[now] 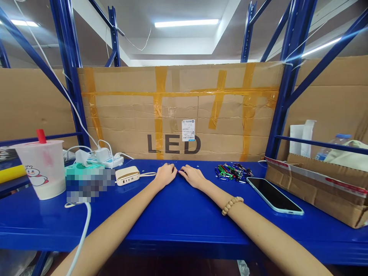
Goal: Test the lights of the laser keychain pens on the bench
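My left hand (166,174) rests palm down on the blue shelf top (181,214), its fingers loosely bent and a dark spot showing near the thumb. Just right of it lies my right hand (193,176), also palm down, with fingers pointing inward and a beaded bracelet (232,205) on the forearm. A small gap separates the fingertips, and no held object shows in either hand. Nearest to the left hand is a cream power bank (127,175) with a strap loop. A pile of small, colourful pen-like pieces (234,172) lies to the right of my right hand.
A phone (274,195) and an open cardboard box (316,184) are at right. On the left stand a plastic cup (43,168) with a red straw and a power strip with chargers (100,157); a white cable (83,230) crosses the front edge. Cardboard (129,115) closes the back.
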Demonstrator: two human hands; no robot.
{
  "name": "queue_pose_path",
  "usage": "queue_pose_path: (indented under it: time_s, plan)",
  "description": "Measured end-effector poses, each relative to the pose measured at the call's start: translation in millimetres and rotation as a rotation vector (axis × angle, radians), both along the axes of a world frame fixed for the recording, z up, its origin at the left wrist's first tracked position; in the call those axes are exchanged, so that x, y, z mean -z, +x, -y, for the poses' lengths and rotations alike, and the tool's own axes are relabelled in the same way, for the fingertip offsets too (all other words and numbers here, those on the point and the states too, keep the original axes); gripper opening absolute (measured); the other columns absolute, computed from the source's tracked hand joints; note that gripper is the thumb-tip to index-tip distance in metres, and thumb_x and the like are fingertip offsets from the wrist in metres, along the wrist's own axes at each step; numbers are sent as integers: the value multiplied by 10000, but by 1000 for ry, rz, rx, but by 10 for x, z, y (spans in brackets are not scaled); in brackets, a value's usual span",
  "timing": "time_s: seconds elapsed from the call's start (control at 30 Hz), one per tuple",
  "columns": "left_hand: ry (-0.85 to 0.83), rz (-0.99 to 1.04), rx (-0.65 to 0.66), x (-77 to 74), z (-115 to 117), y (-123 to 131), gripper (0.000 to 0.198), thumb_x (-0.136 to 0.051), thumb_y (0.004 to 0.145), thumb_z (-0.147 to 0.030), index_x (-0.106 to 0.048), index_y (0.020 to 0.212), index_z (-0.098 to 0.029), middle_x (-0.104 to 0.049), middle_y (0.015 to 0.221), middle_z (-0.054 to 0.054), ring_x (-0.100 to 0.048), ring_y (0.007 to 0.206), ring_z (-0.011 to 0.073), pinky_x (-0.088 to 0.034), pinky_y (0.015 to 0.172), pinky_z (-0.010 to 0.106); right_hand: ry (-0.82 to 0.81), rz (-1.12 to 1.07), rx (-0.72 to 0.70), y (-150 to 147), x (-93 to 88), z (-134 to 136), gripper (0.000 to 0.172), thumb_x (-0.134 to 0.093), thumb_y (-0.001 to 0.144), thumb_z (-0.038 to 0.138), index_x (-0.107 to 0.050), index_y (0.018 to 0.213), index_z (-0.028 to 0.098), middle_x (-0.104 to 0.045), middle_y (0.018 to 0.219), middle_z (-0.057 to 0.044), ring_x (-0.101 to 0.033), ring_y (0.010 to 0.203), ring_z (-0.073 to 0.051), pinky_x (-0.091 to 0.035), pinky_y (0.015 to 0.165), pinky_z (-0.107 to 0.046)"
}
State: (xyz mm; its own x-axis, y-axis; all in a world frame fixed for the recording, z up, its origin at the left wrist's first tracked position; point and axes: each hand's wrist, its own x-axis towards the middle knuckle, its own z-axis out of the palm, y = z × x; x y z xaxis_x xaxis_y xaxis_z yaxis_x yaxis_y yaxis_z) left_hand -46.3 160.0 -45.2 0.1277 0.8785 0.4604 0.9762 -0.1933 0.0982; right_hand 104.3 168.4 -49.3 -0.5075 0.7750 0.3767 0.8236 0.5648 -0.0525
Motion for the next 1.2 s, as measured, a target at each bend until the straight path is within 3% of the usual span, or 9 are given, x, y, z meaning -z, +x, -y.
queue_pose_path:
  time_s: [0.1,0.2,0.3,0.4,0.5,0.63,0.83,1.2]
  plan:
    - [127,138,53,13,-1,13,208,-356,829,-255,-545,776,-188,-591,742,62,-536,844,199,-411,720,291,70,23,39,-7,-30,40,392,-226,918,420,-557,997,225,-572,1004,-45,-575,872,-156,-376,655,-235]
    - [139,375,124,44,-43,12,168,-371,812,-273,-519,779,-201,-587,754,36,-513,839,185,-408,737,286,93,56,30,-16,-44,47,426,-220,912,446,-581,941,223,-583,974,-42,-578,861,-154,-362,640,-226]
    - [44,649,180,66,-117,-16,194,-354,783,-295,-512,726,-198,-593,729,25,-525,831,187,-408,748,302,72,62,13,-20,-49,32,450,-228,897,486,-597,914,230,-601,954,-38,-587,845,-157,-354,625,-226]
    - [-101,1048,217,47,-165,-55,240,-319,744,-325,-510,723,-180,-607,699,33,-575,792,188,-424,704,299,37,40,20,-19,-52,18,455,-238,890,504,-603,889,233,-618,945,-34,-592,850,-160,-352,620,-229]
    - [-214,1349,288,-3,-151,-74,315,-271,729,-365,-512,745,-163,-647,751,64,-602,860,199,-429,716,294,11,4,35,-16,-44,3,456,-242,889,507,-603,857,229,-633,929,-29,-593,856,-159,-347,617,-228]
    - [-312,1329,364,-41,-108,-48,371,-273,743,-372,-556,784,-135,-670,824,89,-610,875,199,-413,776,290,-38,-82,36,-2,-21,-23,466,-251,882,524,-605,802,233,-648,909,-15,-588,846,-157,-334,605,-224]
    - [-353,1386,253,-32,-149,-43,381,-212,814,-318,-514,936,-119,-675,786,85,-635,686,158,-426,736,270,-135,-218,27,35,-14,-32,480,-271,868,549,-612,734,238,-662,832,18,-585,796,-144,-311,590,-221]
    - [-323,1327,211,-3,-164,-18,357,-228,782,-322,-503,916,-137,-633,758,55,-621,650,131,-423,640,224,-125,-299,31,39,-14,-53,415,-339,847,547,-648,796,275,-660,884,35,-566,843,-137,-291,583,-223]
